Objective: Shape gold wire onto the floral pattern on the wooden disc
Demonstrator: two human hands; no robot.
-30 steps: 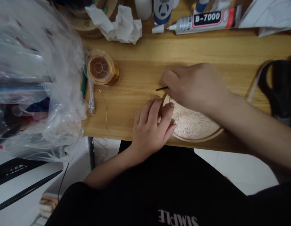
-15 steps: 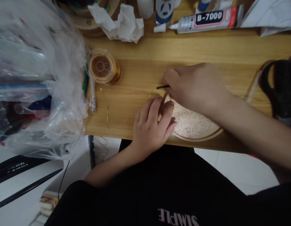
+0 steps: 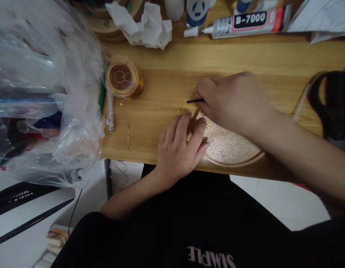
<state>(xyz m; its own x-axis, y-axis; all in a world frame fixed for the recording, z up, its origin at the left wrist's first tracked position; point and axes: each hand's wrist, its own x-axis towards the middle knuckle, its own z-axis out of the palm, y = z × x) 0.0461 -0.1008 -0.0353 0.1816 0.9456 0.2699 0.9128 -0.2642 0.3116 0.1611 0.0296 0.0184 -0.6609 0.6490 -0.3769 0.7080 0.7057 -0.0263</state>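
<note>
A round pale wooden board [image 3: 227, 146] lies at the table's near edge, with a flower outline drawn on it. My left hand [image 3: 178, 147] rests at the board's left side, its fingers spread and the fingertips on the board. Above the board, my right hand [image 3: 234, 100] is closed on a thin black stick-like tool [image 3: 195, 101], one end of which sticks out to the left. The rest of the tool is hidden by the hand. Short bits of gold wire [image 3: 207, 127] show on the board between my hands. Gold thread-like wire [image 3: 129, 134] trails over the table from a spool [image 3: 124, 80].
A glue tube [image 3: 247, 24] lies at the back beside its white cap [image 3: 190, 32]. Crumpled tissue [image 3: 144, 28] sits left of it. Clear plastic bags [image 3: 49, 93] fill the left side. A black strap-like object [image 3: 329, 100] is at the right.
The whole view has shifted slightly. My right hand stays over the board with the black tool, and my left hand keeps its place on the board.
</note>
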